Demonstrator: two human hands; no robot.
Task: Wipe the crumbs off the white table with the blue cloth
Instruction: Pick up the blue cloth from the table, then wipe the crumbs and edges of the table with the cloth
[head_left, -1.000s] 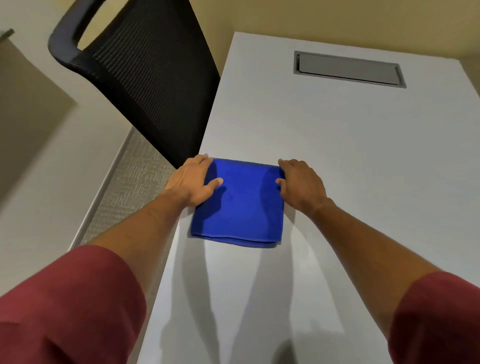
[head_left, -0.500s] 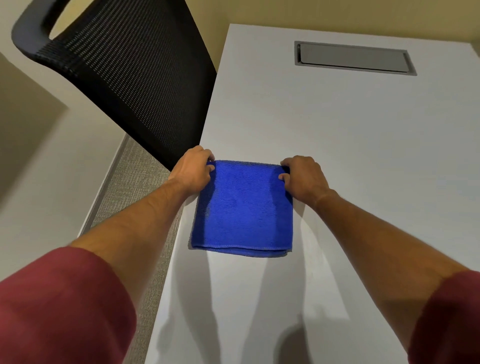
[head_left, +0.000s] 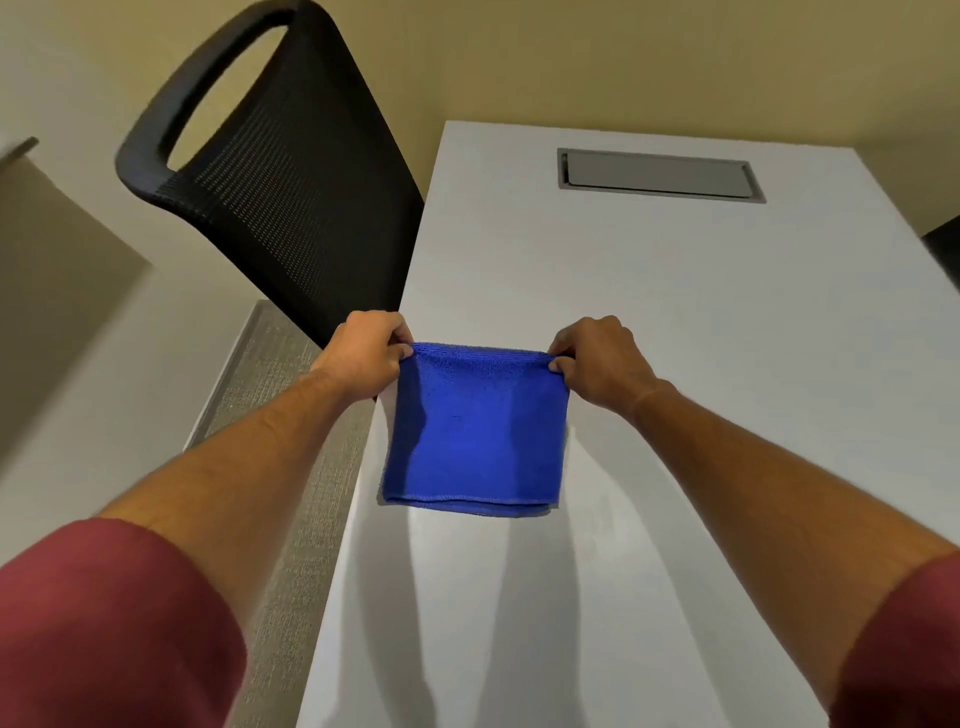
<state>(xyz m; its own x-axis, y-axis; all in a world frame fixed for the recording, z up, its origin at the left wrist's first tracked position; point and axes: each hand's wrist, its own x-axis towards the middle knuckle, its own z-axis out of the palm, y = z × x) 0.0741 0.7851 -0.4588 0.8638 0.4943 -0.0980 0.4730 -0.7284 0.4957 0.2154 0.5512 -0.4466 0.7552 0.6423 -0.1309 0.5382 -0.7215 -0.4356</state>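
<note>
A folded blue cloth lies near the left edge of the white table. My left hand pinches the cloth's far left corner. My right hand pinches its far right corner. The far edge of the cloth is raised slightly between my fingers, while the near edge rests on the table. I cannot make out any crumbs on the table surface.
A black mesh chair stands against the table's left edge, just beyond my left hand. A grey rectangular cable hatch is set into the far part of the table. Grey carpet shows on the left below the table edge.
My hands went from lying flat on the cloth to curling and pinching its two far corners. The cloth's far edge has lifted a little.
</note>
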